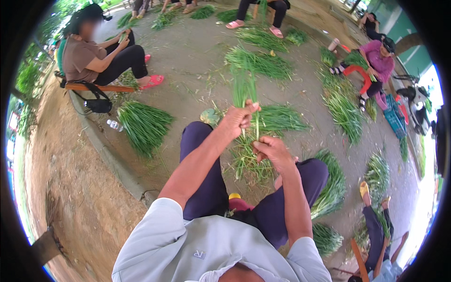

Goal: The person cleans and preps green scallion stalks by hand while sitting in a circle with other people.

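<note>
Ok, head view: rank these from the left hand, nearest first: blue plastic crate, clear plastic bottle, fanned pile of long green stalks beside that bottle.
From the left hand:
1. Fanned pile of long green stalks: on the left.
2. Clear plastic bottle: farther left, just past the pile.
3. Blue plastic crate: far right.
</note>
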Available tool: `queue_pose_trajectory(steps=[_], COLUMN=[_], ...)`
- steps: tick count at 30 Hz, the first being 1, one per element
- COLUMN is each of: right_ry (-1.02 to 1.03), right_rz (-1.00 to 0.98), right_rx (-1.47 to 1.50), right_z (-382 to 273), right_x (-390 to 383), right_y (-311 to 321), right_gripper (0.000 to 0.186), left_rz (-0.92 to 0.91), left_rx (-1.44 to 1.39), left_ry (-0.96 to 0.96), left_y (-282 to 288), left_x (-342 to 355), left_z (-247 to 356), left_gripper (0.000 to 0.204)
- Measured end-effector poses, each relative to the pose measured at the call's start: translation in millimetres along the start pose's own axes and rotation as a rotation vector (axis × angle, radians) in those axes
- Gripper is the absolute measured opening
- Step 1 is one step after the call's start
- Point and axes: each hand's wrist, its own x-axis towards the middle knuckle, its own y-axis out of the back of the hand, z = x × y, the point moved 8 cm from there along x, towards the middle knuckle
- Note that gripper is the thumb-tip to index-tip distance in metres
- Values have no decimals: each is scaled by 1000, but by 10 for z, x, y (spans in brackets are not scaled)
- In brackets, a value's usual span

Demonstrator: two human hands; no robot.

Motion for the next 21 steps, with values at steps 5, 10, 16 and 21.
queue_pose_trajectory(steps=[5, 10, 16, 21], right_ry=[33, 235, 327, 309], right_rz=[78, 356, 371, 278], right_rx=[-221, -46, -11, -42], right_z=[45, 1, -314, -186], right_x=[-3, 23, -102, -34], right_y=[36, 387, 332, 268], right_gripper=[20, 14, 19, 17], left_rz=[17, 6, -4, 8], left_rx=[-31, 37, 135, 175], left_ry=[-20, -3, 72, 104], left_y=[-15, -74, -158, -203], left_x=[34, 52, 80, 86], left_z=[63, 13, -219, -333], left_gripper=[17, 17, 18, 21])
